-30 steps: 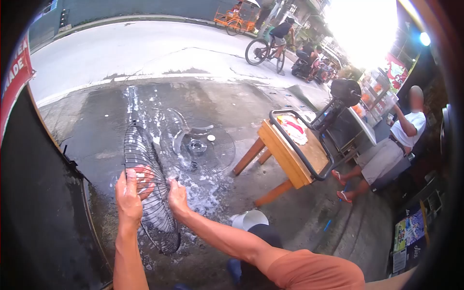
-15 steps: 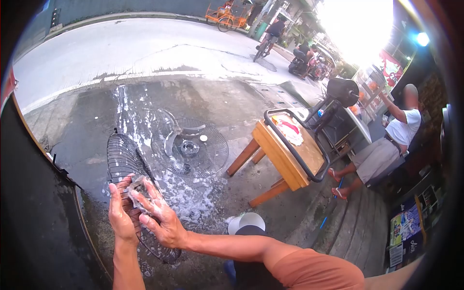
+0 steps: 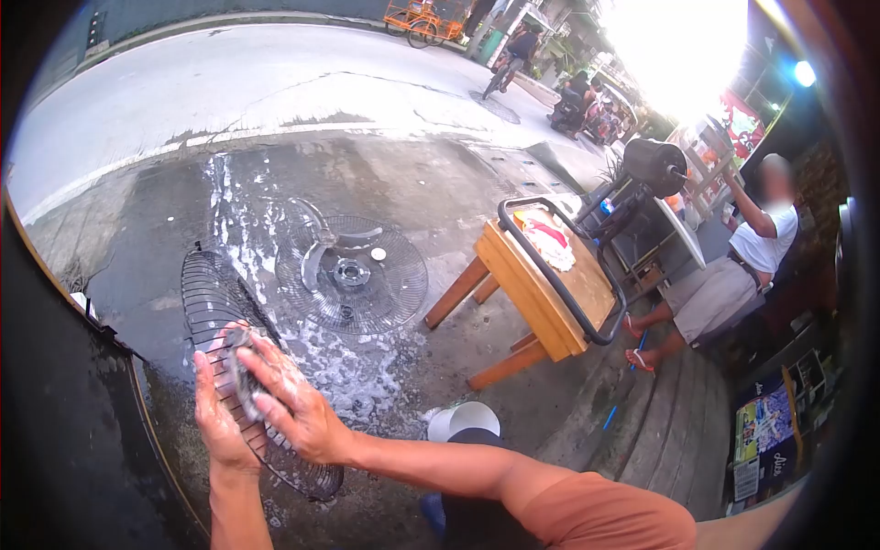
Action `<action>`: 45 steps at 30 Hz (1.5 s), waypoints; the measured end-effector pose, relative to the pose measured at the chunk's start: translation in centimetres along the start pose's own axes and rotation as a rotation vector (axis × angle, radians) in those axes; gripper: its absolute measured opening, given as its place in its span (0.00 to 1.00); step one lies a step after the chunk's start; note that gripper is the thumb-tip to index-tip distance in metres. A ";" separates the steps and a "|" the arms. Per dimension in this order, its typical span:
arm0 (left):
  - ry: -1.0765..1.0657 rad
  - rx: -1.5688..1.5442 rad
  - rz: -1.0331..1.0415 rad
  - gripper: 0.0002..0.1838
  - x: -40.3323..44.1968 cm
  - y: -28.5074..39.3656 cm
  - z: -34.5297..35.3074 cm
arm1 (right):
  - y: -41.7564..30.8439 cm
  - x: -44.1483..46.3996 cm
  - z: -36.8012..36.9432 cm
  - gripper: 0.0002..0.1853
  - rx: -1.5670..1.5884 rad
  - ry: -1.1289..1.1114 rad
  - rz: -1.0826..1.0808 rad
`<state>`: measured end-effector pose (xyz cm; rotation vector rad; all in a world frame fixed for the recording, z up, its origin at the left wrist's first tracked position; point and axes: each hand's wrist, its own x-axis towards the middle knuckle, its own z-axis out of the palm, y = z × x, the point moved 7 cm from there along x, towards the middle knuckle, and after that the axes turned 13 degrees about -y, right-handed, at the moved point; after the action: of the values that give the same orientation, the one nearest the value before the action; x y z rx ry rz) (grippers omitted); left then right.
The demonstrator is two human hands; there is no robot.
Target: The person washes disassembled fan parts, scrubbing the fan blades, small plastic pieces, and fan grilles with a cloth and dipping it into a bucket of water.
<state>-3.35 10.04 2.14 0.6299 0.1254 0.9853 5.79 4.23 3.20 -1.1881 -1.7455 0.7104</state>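
A black wire fan grille (image 3: 209, 289) stands tilted over the wet floor, between my hands. My left hand (image 3: 223, 422) supports its left side, with the grille between palm and fingers. On the facing side, my right hand (image 3: 298, 412) presses a soapy grey pad (image 3: 246, 376) against the wires. Beyond them a second round grille (image 3: 403, 284) lies flat on the ground, with a fan blade piece (image 3: 312, 266) and a small white disc (image 3: 379, 254) on it. White suds (image 3: 367, 376) spread over the floor around these.
A wooden stool (image 3: 532, 293) bearing a black tubular frame (image 3: 559, 298) and a cloth (image 3: 547, 240) stands right of the grilles. A white bucket (image 3: 465, 420) is near my legs. Another person (image 3: 720, 289) sits at the right; a dark panel (image 3: 73, 394) borders the left.
My right hand has moved from the grille's right edge onto its face, and the grey pad now shows under it. The grille has shifted left in view. The cyclist has ridden farther off.
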 end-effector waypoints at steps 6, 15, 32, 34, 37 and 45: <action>0.139 0.258 -0.055 0.29 -0.7 0.5 -1.6 | 8.1 -0.9 0.5 0.31 0.282 0.018 0.270; 0.217 0.519 -0.070 0.25 -1.2 -0.5 0.7 | 16.8 -3.4 0.3 0.31 0.381 0.099 0.699; 0.320 0.966 -0.134 0.20 -2.1 -0.4 3.7 | 22.6 -6.4 1.0 0.23 0.485 0.412 0.746; 0.298 0.980 -0.135 0.20 -2.1 -0.5 3.6 | 22.9 -6.6 1.1 0.23 0.508 0.405 0.735; 0.282 0.971 -0.135 0.18 -2.1 -0.7 3.5 | 22.3 -6.4 1.1 0.23 0.579 0.416 0.698; 0.260 1.058 -0.056 0.17 -2.1 -0.9 2.7 | 23.5 -6.5 1.1 0.26 0.544 0.364 0.699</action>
<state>-2.83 6.78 3.48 1.4416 0.9290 0.8987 15.73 7.08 -18.93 -1.4145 -0.7379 1.1933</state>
